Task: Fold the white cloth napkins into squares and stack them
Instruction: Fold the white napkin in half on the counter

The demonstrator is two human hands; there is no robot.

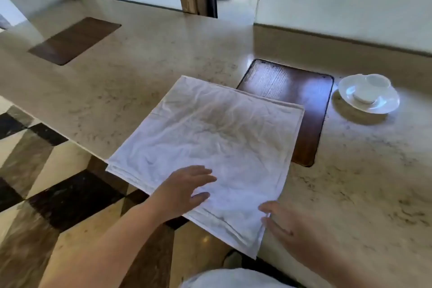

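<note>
A white cloth napkin lies spread flat on the beige stone counter, its near edge hanging slightly over the counter's front. It looks doubled, with layered hems along the left and near edges. My left hand rests flat on its near-left part, fingers straight. At the napkin's near-right edge my right hand lies on the counter with its fingertips touching the cloth, fingers straight.
A dark wooden placemat lies partly under the napkin's far-right corner. A white cup on a saucer stands to the right. Another dark placemat lies far left. A wall and upstand run behind. The tiled floor shows to the left.
</note>
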